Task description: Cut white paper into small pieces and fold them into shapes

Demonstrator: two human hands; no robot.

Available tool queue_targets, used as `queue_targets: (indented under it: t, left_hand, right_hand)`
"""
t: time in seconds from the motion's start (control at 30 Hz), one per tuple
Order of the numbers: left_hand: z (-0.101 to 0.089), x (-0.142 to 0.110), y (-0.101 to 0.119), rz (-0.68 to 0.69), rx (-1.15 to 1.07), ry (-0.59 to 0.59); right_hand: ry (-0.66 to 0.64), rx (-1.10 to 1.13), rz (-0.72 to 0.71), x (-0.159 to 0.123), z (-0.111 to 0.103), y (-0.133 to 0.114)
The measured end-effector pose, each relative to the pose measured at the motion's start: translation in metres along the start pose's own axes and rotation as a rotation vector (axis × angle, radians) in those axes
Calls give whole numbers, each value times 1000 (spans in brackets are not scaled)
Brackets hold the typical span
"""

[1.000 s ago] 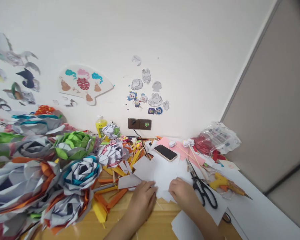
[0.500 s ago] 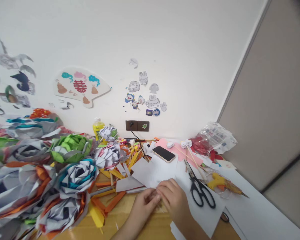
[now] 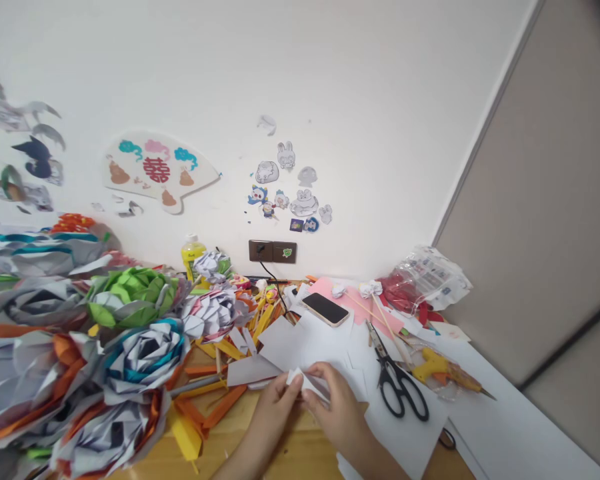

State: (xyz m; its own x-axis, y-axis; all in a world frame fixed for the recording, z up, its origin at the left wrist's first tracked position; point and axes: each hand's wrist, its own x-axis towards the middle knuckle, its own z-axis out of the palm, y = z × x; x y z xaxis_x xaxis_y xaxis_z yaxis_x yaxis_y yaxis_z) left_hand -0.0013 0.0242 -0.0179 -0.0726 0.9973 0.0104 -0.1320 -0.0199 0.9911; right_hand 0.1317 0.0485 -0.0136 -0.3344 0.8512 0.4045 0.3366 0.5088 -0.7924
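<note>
A small folded piece of white paper [image 3: 312, 384] is held between my two hands, just above the wooden table. My left hand [image 3: 279, 405] pinches its left end between thumb and fingers. On the other side my right hand [image 3: 333, 400] grips it, fingers curled over the far edge and thumb near the front. Behind my hands lie loose sheets of white paper [image 3: 300, 340]. Black-handled scissors [image 3: 397, 380] rest on white paper to the right of my right hand. A phone [image 3: 325, 309] lies face up beyond the hands.
Large folded paper flowers [image 3: 145, 357] crowd the left side. Orange and yellow paper strips [image 3: 225, 400] lie between them and my left hand. A yellow glue gun [image 3: 445, 369] is at the right. A yellow bottle [image 3: 193, 255] stands by the wall, near a socket with a black cable [image 3: 275, 275].
My hands have moved slightly apart and turned, so the white folded paper between them now shows. The view has shifted a little. The things on the table stay in place.
</note>
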Motion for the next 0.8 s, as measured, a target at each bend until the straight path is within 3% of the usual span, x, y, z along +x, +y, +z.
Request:
queue_targets:
  t: [0.13,0.33,0.53,0.63,0.8]
  left_hand:
    - [-3,1,4,-32,24,48]
    - [-2,1,3,-35,12,68]
    - [3,-2,7,-33,-50,129]
    - [5,-5,11,-11,-41,178]
    - [4,-7,12,44,-36,225]
  right_hand:
    - [-66,28,111,0,2,-1]
    - [-46,137,162,2,9,6]
    - [23,144,154,1,15,21]
    - [-3,113,154,0,16,25]
    - [21,43,67,-2,18,25]
